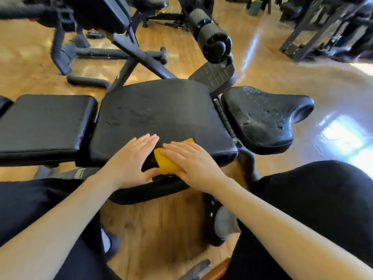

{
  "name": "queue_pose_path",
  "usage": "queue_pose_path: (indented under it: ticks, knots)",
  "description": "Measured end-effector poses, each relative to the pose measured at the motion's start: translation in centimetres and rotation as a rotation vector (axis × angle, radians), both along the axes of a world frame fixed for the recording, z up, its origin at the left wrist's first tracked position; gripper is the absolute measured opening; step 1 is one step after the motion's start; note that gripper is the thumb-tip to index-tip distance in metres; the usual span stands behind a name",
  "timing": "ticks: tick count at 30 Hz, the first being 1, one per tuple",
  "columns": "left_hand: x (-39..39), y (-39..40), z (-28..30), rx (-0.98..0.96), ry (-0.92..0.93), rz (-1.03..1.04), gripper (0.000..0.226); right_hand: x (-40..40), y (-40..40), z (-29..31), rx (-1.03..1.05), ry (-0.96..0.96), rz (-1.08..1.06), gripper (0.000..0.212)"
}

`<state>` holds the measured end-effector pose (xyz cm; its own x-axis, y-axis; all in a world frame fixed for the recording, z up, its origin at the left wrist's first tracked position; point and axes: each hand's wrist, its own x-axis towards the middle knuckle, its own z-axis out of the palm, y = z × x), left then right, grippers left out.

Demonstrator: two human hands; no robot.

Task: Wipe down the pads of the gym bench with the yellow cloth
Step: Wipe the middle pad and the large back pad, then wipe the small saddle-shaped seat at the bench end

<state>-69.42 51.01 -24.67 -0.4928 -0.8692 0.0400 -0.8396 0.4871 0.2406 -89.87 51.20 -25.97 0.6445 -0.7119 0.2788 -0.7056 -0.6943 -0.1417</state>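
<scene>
Yellow cloth (166,161) lies folded on the near edge of the middle bench pad (157,110). Right hand (190,161) flat on top of it, fingers straight, pressing down. Left hand (131,160) flat on the pad just beside the cloth, fingers straight and together. Flat pad (44,122) to the left, contoured pad (260,118) to the right, speckled with droplets.

One head-worn view looks steeply down, close over the bench pad (161,110)
</scene>
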Motion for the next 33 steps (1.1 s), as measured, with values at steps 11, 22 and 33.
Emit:
queue_pose_path:
  ticks: [11, 22, 33]
  knots:
    - [-3.0, -0.6, -0.8, -0.09, -0.06, 0.095, 0.077, -11.2, -1.2, -2.0, 0.353, -0.68, -0.36, 0.049]
    - [-7.4, -1.6, -0.3, -0.032, -0.058, 0.323, 0.089, -7.7, -0.9, -1.4, 0.106, -0.376, -0.285, 0.048]
    - [-12.9, -5.3, 0.6, 0.053, 0.057, 0.282, 0.069, -9.5, -1.4, -2.0, 0.301, -0.753, -0.385, 0.043]
